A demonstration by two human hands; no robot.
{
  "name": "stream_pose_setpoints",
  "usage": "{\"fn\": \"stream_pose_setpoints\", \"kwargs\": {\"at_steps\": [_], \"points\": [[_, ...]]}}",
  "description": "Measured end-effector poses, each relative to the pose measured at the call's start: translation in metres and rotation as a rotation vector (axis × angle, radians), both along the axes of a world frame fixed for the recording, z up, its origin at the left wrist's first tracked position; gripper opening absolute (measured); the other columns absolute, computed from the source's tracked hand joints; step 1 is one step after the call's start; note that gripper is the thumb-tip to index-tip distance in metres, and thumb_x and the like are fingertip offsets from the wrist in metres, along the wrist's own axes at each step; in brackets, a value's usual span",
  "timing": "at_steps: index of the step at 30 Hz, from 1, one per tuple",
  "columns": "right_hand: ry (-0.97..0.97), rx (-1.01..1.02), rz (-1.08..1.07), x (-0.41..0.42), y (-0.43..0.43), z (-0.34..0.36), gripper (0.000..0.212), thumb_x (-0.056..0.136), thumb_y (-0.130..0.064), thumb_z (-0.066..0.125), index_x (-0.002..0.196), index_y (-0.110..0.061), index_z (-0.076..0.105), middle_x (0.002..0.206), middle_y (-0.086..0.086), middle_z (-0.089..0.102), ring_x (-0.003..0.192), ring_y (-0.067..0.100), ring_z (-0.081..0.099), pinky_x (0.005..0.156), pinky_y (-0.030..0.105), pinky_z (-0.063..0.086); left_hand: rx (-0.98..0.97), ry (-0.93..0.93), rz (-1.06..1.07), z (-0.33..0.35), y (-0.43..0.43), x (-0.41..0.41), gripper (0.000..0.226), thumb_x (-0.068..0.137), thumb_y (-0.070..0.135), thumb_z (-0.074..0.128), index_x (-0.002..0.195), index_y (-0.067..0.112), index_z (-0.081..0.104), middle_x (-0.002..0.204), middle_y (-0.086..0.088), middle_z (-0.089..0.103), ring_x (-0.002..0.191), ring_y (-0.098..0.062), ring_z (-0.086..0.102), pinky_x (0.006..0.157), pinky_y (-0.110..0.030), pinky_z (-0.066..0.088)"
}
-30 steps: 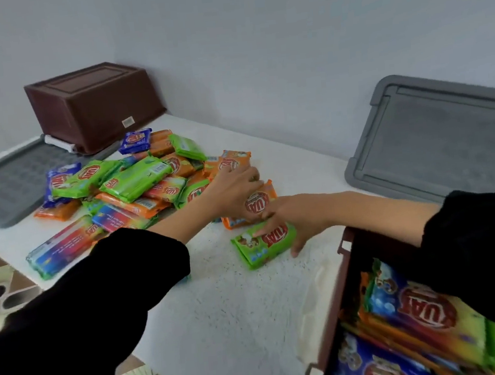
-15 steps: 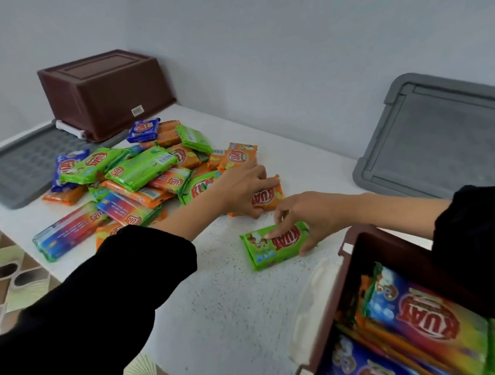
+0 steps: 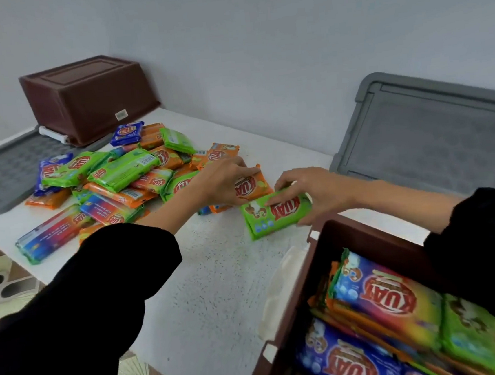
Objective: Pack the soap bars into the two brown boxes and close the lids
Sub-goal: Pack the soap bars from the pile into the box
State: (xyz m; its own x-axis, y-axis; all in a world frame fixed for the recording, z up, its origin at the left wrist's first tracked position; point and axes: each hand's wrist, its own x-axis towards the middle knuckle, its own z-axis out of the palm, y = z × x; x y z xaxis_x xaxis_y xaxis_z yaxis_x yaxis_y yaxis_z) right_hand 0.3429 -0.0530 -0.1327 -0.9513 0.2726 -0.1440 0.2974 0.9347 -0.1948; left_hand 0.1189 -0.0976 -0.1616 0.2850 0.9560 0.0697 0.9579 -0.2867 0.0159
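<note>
Drawn nearer the open brown box [image 3: 362, 233] since a second ago, the green soap bar [image 3: 276, 214] sits in the right hand's [image 3: 313, 193] closed grip, fingers over its far edge, thumb on the near. Its long axis runs left-right, with the box just beside it to the near right. The left hand [image 3: 224, 183] pinches an orange soap bar [image 3: 252, 187] at the edge of the pile [image 3: 118, 181].
</note>
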Motion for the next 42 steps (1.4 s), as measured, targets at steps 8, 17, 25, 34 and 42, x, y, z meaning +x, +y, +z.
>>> {"fn": "stream_pose_setpoints", "kwargs": {"at_steps": [8, 17, 25, 34, 42], "points": [[0.29, 0.132, -0.373, 0.102, -0.035, 0.085, 0.064, 0.061, -0.04, 0.078, 0.122, -0.036, 0.057, 0.109, -0.001, 0.06, 0.096, 0.015, 0.057, 0.081, 0.027, 0.044, 0.131, -0.134, -0.166, 0.088, -0.01, 0.037, 0.071, 0.071, 0.041, 0.072, 0.135, 0.024, 0.047, 0.111, -0.005, 0.061, 0.095, -0.018, 0.053, 0.078, -0.026, 0.039], [0.241, 0.016, -0.571, 0.206, -0.18, 0.098, 0.067, 0.054, -0.061, 0.065, 0.118, -0.059, 0.049, 0.103, -0.023, 0.056, 0.092, -0.002, 0.057, 0.075, 0.015, 0.044, -0.084, -0.186, -0.642, 0.139, -0.083, 0.123, 0.068, 0.064, 0.057, 0.06, 0.128, 0.037, 0.05, 0.109, 0.011, 0.061, 0.094, -0.005, 0.054, 0.077, -0.012, 0.042], [0.011, 0.083, -0.625, 0.225, -0.26, 0.059, 0.06, 0.047, -0.067, 0.05, 0.103, -0.051, 0.062, 0.095, -0.021, 0.061, 0.075, -0.003, 0.062, 0.054, 0.008, 0.045, -0.203, -0.029, -0.975, 0.08, -0.134, 0.164, 0.069, 0.062, 0.057, 0.065, 0.125, 0.035, 0.05, 0.109, 0.01, 0.063, 0.095, -0.006, 0.055, 0.072, -0.022, 0.053], [-0.337, 0.099, -0.685, 0.201, -0.252, 0.016, 0.061, 0.079, -0.051, 0.059, 0.136, -0.041, 0.039, 0.136, -0.006, 0.038, 0.128, 0.016, 0.041, 0.093, 0.035, 0.05, -0.263, 0.438, -0.907, 0.023, -0.145, 0.199, 0.073, 0.087, 0.039, 0.058, 0.146, 0.016, 0.022, 0.14, -0.008, 0.038, 0.124, -0.023, 0.036, 0.096, -0.037, 0.042], [-0.438, 0.329, -0.48, 0.189, -0.242, 0.008, 0.048, 0.069, -0.029, 0.079, 0.115, -0.022, 0.065, 0.096, 0.009, 0.067, 0.094, 0.026, 0.061, 0.06, 0.039, 0.056, -0.275, 0.544, -0.943, 0.02, -0.145, 0.205, 0.071, 0.092, 0.038, 0.051, 0.148, 0.012, 0.014, 0.146, -0.008, 0.028, 0.129, -0.024, 0.034, 0.099, -0.037, 0.041]]}}
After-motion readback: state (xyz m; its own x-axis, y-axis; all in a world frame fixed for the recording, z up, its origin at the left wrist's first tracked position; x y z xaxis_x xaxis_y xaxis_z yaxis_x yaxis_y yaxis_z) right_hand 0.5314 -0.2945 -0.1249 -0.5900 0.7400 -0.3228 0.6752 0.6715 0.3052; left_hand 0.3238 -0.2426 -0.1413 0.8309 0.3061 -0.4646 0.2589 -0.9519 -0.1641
